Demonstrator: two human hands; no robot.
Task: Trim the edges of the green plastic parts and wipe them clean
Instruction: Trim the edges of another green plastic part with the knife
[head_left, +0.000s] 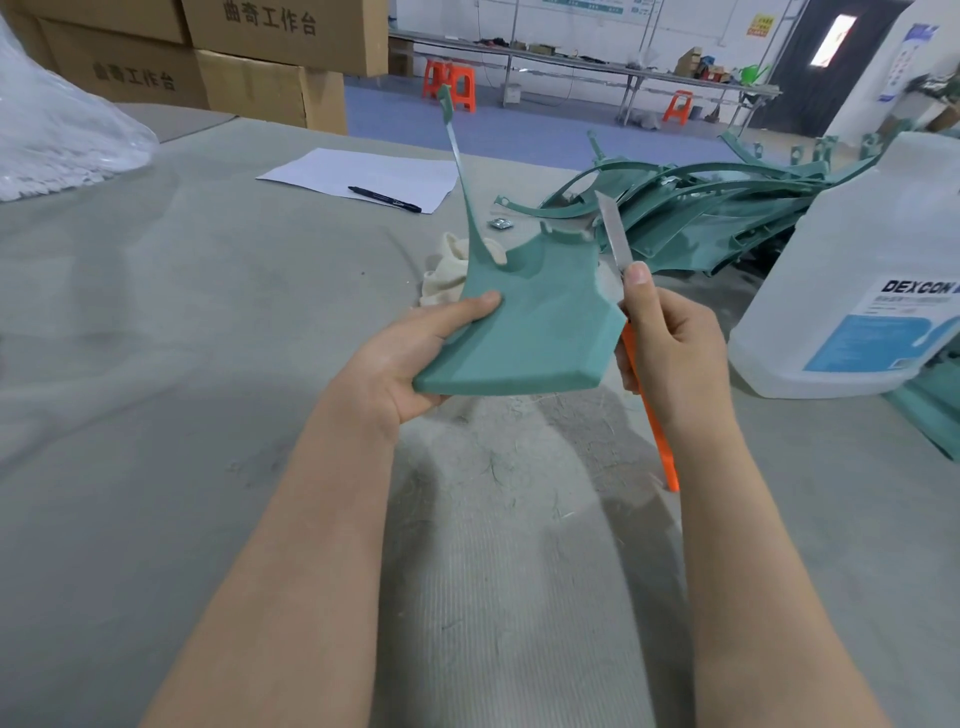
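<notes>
My left hand (402, 358) grips the near left corner of a green plastic part (530, 322), thumb on top, and holds it above the table. A long thin arm of the part rises toward the far side. My right hand (670, 348) grips a knife with an orange handle (655, 431). Its metal blade (610, 231) lies against the part's right edge, with my thumb pressed on the blade. A cream cloth (447, 275) lies on the table behind the part, partly hidden by it.
A pile of green plastic parts (701, 208) lies at the far right. A large clear jug with a blue label (878, 291) stands at the right. Paper (363, 176) with a black pen (384, 199) lies farther back. Cardboard boxes (249, 67) are stacked behind, a plastic bag (57, 119) at far left.
</notes>
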